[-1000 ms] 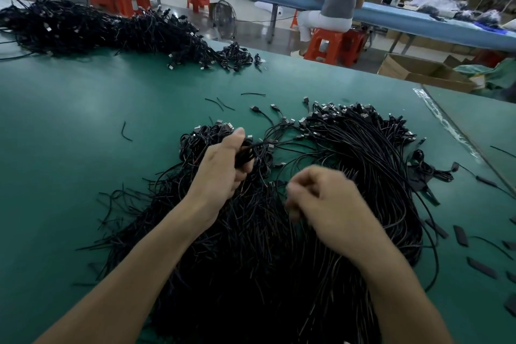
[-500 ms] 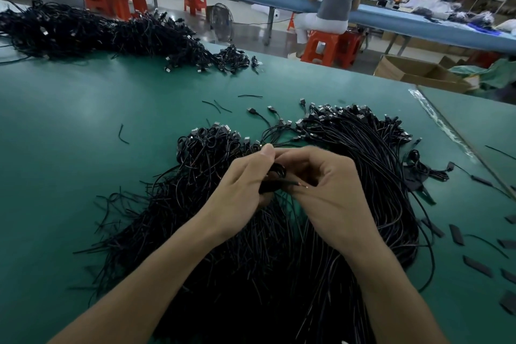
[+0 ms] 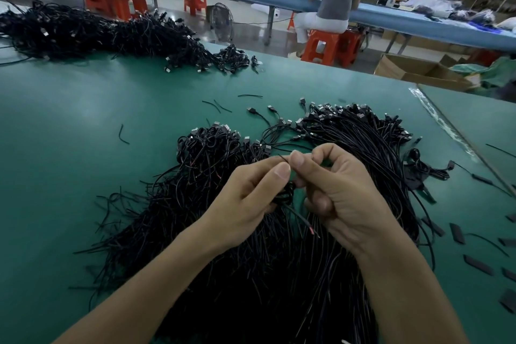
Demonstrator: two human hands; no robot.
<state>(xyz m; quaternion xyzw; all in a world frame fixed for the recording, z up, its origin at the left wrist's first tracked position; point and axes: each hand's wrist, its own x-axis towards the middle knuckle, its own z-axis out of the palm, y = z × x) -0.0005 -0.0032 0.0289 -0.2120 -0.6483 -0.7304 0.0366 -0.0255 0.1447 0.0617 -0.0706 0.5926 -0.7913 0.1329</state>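
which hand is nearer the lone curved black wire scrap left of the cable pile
Left. The left hand sits right of the lone curved black wire scrap; the right hand is farther right.

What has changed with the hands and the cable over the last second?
The right hand moved up and left to meet the left hand, which shifted slightly right and nearer. The left hand grips the coiled cable as before. The right hand now pinches a thin strand above it. The cable pile, the far pile and the table stayed as they were.
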